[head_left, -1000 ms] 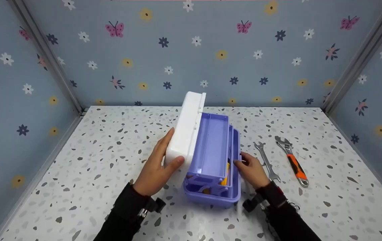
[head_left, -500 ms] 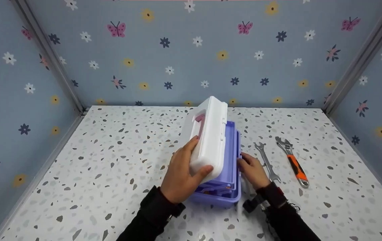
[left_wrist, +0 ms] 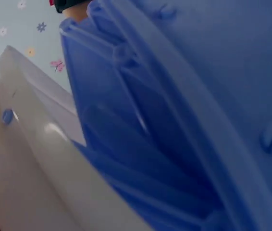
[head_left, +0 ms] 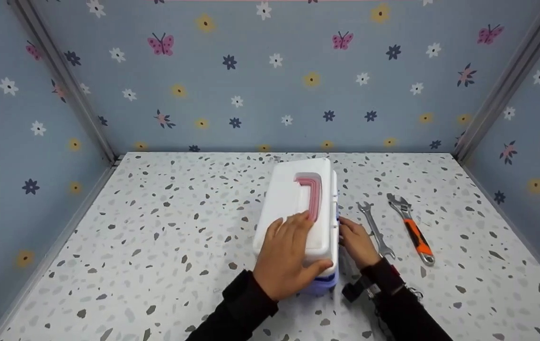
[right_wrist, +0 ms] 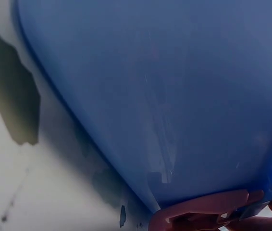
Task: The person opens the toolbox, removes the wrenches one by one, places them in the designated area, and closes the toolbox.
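Toolbox sitting about mid-surface, a bit toward the near edge, white lid down flat over the purple-blue base. Pink handle folded into its recess on top of the lid.

Left hand lying on the near end of the lid, fingers stretched fairly straight across the top, thumb hooked around the near right corner. Pressing on it more than grabbing, really. Up close from the left wrist view, just white lid edge and the ribbed blue side of the box, very blurry.

Right hand tucked against the right side of the box, fingers touching it about where lid meets base. Whether curled around anything there: can't tell, hidden behind the box edge. Right wrist view mostly blue plastic wall with a pinkish clasp-like bit at the bottom, too close to make out properly.

Just right of that hand, a plain silver spanner lying on the speckled surface. Further right, an adjustable wrench with an orange and black grip, roughly parallel to the spanner, not touching it.

Blue walls with flowers and butterflies all around.
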Demonstrator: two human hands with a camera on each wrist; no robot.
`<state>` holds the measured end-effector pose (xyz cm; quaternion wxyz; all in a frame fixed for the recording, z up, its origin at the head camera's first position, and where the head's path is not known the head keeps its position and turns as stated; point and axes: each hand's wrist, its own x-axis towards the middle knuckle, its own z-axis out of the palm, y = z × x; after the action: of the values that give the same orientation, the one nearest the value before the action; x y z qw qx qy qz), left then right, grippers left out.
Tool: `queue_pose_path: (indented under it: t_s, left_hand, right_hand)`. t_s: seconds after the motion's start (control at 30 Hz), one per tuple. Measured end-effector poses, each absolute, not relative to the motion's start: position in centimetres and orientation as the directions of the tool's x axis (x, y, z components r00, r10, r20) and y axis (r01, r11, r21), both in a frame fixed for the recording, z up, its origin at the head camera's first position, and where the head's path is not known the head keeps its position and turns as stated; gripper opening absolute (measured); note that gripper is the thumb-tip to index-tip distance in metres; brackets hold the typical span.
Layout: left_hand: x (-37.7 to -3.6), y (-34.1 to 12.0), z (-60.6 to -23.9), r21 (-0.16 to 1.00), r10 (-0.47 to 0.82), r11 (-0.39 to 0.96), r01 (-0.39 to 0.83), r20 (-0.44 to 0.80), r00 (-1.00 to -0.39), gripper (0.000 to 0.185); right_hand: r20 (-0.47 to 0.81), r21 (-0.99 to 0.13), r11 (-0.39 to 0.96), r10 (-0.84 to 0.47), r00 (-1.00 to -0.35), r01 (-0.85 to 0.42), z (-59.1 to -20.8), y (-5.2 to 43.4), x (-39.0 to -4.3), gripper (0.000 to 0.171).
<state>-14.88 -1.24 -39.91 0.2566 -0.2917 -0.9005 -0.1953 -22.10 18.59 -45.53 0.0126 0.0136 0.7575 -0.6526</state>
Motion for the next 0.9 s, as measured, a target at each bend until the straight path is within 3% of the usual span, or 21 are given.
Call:
queue_pose_path:
  t_s: [0.3, 0.6, 0.9]
  left_hand:
    - [-14.7, 0.2, -41.1, -0.009, 0.505, 0.804, 0.594, 0.537, -0.676, 0.085]
    - [-14.5, 0.5, -41.7, -0.043, 0.5, 0.819, 0.573, 0.544, -0.674, 0.085]
    - [-14.4, 1.0, -42.0, -0.06, 0.495, 0.827, 0.559, 0.548, -0.674, 0.083]
  right_hand:
    - [-0.041, -0.982, 0.186, 0.002, -0.999, 0.041, -45.4, 18.6, -22.1, 0.044]
    - [-0.036, -0.97, 0.243, -0.032, -0.999, 0.027, -45.5, 19.1, -22.5, 0.043]
    - [0.01, -0.84, 0.526, -0.224, -0.975, -0.13, -44.8, 21.8, -22.9, 0.041]
